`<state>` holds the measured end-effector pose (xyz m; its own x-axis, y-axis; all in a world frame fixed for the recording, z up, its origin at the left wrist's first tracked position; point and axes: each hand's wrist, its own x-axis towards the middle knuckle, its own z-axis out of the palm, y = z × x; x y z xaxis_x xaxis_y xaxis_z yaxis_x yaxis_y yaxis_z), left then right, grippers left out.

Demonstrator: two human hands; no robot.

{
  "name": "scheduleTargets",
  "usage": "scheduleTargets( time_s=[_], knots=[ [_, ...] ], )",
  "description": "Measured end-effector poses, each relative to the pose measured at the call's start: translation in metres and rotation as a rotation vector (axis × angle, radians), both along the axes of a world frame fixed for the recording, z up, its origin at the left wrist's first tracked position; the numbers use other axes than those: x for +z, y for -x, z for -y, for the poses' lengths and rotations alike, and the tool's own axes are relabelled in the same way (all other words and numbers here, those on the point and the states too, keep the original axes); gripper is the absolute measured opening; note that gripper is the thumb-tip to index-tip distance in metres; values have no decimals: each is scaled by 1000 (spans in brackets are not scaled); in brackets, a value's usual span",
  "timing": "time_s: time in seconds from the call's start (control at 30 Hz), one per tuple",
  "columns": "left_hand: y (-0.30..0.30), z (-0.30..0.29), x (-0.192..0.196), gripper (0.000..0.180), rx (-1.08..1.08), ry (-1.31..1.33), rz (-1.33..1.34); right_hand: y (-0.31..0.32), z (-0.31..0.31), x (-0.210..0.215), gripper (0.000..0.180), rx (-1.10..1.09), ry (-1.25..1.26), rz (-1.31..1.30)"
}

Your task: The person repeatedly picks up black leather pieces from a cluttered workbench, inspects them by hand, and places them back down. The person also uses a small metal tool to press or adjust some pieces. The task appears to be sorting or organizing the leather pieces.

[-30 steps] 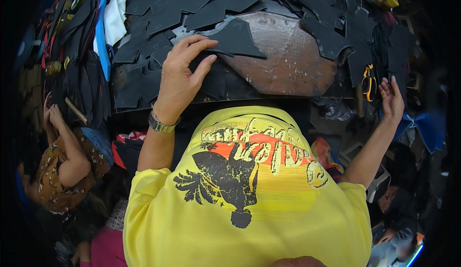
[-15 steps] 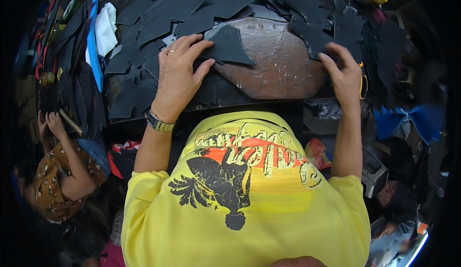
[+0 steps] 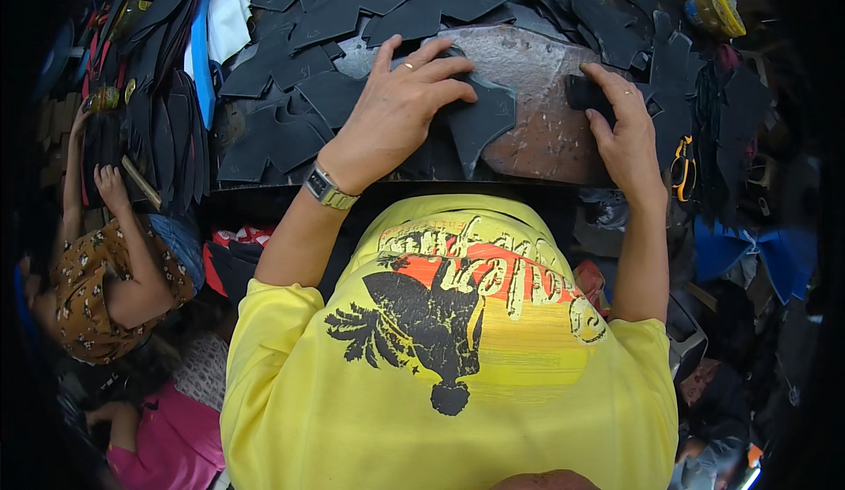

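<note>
black rubber-like cut piece lies flat on the worn worktop, pinned under the left hand with fingers spread. it looks thin, light and floppy, best taken by an edge. the right hand fingers curl on a small dark block.

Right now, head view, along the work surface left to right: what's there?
Stack of dark soles standing on edge → white cloth → flat black cut pieces → left hand pressing a black piece → bare worn slab → right hand on a small black block → yellow-handled scissors.
</note>
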<state>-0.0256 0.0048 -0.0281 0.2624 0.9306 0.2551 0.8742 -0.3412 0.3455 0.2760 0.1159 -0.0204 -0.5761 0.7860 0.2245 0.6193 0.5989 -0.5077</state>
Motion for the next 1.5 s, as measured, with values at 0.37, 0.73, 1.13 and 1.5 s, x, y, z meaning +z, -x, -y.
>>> scheduleTargets(
  time_s=[0.37,0.73,1.13,1.5],
  knots=[
    [-52,3,1,53,-41,55,107,10,8,6,54,36,-17,29],
    [-4,-23,24,50,-339,265,181,15,17,-3,59,5,-69,-39],
    [187,-196,1,65,696,224,-371,16,25,-28,45,-11,-241,-161],
    [240,-214,-17,31,529,-307,40,13,26,-25,45,-29,-294,-245]
  ],
)
